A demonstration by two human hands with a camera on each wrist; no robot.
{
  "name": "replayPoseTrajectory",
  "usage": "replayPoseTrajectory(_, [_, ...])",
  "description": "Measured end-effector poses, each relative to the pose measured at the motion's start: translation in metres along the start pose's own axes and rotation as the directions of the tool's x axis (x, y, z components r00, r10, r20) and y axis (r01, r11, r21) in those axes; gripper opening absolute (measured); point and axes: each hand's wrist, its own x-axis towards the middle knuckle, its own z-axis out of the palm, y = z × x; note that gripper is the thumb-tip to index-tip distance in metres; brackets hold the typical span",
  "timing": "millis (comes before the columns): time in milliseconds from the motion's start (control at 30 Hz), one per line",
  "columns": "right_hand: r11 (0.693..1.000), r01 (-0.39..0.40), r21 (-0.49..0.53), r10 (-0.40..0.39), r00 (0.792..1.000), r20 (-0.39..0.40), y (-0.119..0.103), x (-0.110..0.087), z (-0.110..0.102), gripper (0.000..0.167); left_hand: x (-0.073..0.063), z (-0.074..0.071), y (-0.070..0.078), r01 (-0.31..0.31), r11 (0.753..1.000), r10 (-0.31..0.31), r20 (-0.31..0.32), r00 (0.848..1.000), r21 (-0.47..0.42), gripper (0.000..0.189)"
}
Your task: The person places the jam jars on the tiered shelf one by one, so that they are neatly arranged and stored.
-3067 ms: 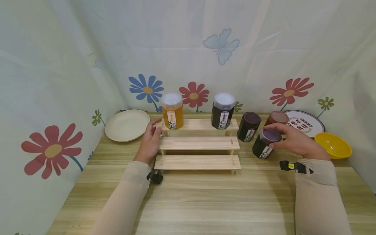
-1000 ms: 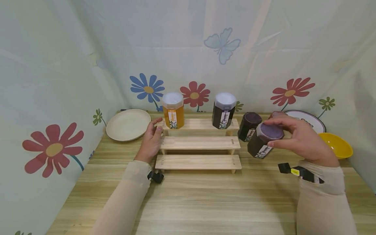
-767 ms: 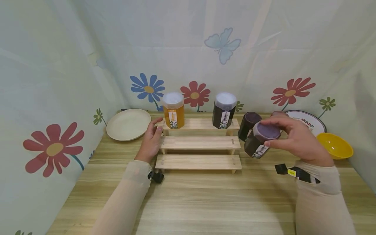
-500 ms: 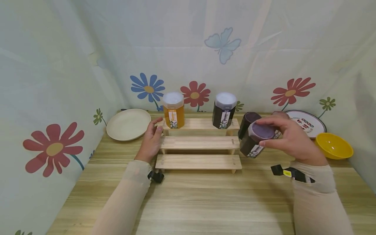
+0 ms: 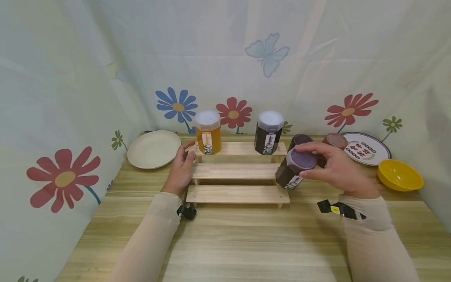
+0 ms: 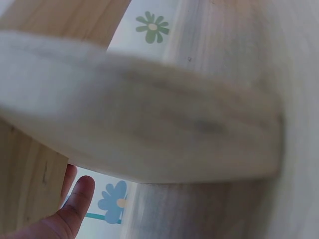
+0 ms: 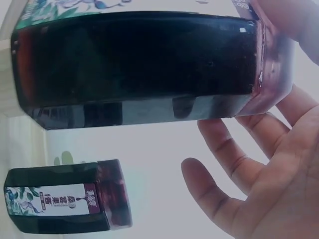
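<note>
Head view shows the right hand (image 5: 341, 172) pinching a tilted dark jar (image 5: 289, 170) by its lid (image 5: 302, 158), farther left than half a second ago and so closer to the wooden stand (image 5: 236, 171), at whose far end the left hand (image 5: 180, 169) lies, fingers relaxed.

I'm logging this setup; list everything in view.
wooden stand: 1, pale, mid-table
amber jar: 1, amber, top step, left
shelf jar: 1, near-black, top step, right
held jar: 1, dark, tilted in right hand
rear jar: 1, dark, behind held jar
reddish jar: 1, red-brown, behind right hand
cream plate: 1, cream, far left
lettered plate: 1, white, far right
bowl: 1, yellow, before lettered plate
table: 1, wood tone, underneath
printed sheeting: count unclear, pale, behind table
wrist devices: 2, black, wrists
sleeves: 2, beige, arms
left hand: 1, at stand's left end
right hand: 1, round held jar
</note>
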Motion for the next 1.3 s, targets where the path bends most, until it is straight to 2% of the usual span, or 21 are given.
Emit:
replayPoseTrajectory(167, [0.999,-0.038,-0.020,0.037,0.999,-0.011,-0.001,0.004,0.007,0.064,0.000,0.000,-0.001,0.002,1.000,-0.002,-0.009,1.000,0.014,0.045])
replayPoseTrajectory(433, [0.998,0.061,-0.021,-0.062,0.995,-0.074,0.002,0.010,0.018,0.061,0.000,0.000,-0.001,0.004,1.000,-0.004,-0.012,1.000,0.018,0.045])
replayPoseTrajectory(633, [0.998,0.050,-0.046,-0.053,0.995,-0.084,0.002,0.013,0.021,0.061,0.000,0.000,-0.001,0.006,1.000,-0.005,-0.017,1.000,0.016,0.045])
replayPoseTrajectory(933, [0.996,0.083,0.009,-0.082,0.991,-0.101,0.009,0.015,0.025,0.061,0.000,0.000,-0.001,0.005,1.000,-0.005,-0.011,1.000,0.019,0.045])
replayPoseTrajectory(1300, [0.998,0.049,0.033,-0.046,0.993,-0.104,0.002,0.015,0.026,0.061,0.000,0.001,0.002,0.012,1.000,-0.012,-0.003,1.000,0.001,0.046])
